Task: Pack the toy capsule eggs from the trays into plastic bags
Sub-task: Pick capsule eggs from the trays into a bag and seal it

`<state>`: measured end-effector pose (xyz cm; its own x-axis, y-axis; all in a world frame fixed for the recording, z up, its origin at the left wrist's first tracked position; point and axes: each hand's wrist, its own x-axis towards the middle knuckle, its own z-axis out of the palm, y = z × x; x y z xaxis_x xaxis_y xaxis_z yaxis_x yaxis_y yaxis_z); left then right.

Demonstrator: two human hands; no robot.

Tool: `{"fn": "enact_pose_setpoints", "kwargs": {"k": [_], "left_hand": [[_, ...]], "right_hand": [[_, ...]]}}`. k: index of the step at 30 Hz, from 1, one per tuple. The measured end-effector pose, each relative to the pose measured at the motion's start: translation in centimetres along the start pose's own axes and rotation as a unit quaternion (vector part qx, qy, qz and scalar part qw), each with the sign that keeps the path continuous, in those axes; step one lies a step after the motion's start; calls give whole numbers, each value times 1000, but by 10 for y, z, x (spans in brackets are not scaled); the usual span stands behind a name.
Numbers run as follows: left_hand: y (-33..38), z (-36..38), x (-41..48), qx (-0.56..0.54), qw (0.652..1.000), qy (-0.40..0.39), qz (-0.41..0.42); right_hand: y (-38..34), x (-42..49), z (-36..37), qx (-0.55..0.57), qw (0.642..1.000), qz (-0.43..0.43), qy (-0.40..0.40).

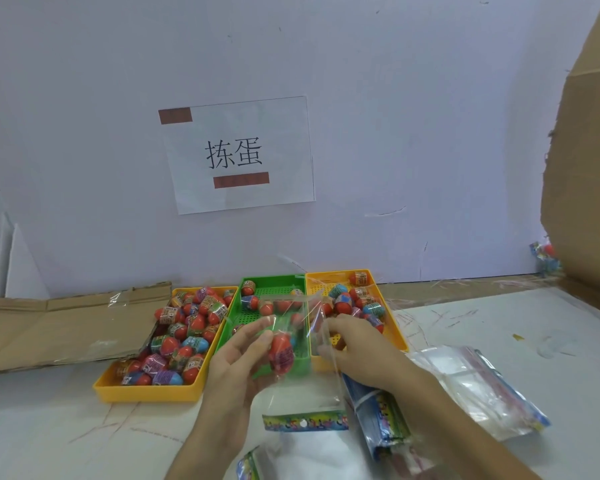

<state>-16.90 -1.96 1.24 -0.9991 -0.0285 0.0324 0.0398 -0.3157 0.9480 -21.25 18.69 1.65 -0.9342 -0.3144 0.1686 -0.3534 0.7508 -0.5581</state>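
Left hand (236, 355) is palm-up, thumb and fingers curled round one red capsule egg (281, 348), holding it over the near end of the green tray (274, 281). The egg shows through the film of a clear plastic bag (302, 386); can't tell if it's fully inside. Right hand (357, 351) pinches the bag's right edge, fingers closed on the film. The bag's open end points toward the trays and its coloured header strip (305, 421) toward the person. Left yellow tray (146, 394) is heaped with eggs (184, 327), mostly red tops with mixed coloured bases. The green tray has only a few eggs at its far end. Right yellow tray (317, 287) is roughly half full, touching the green one. A banded bundle of bags (378, 410) lies just beside the right wrist, and a loose stack of bags (475, 386) lies further right on the table (66, 427). Flat cardboard (49, 323) sits left of the trays. A paper sign (239, 154) is taped to the wall.
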Motion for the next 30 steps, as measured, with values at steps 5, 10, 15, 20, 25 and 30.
{"fn": "enact_pose_setpoints", "kwargs": {"k": [5,10,15,20,25,30], "left_hand": [[-1,0,0,2,1000,-3,2],[0,3,-1,0,1000,-12,-4],[-3,2,-1,12,1000,-9,-9],[-4,2,0,39,999,6,17],[-6,1,0,84,995,12,47],[-8,2,-1,137,987,9,79]], "right_hand": [[-2,-2,1,28,999,28,36],[-9,-6,6,-6,1000,3,16],[-8,-4,8,8,998,-15,55],[-6,3,-4,165,960,13,225],[-12,-1,-27,379,887,7,264],[-18,-3,-25,371,896,-40,242]]}}
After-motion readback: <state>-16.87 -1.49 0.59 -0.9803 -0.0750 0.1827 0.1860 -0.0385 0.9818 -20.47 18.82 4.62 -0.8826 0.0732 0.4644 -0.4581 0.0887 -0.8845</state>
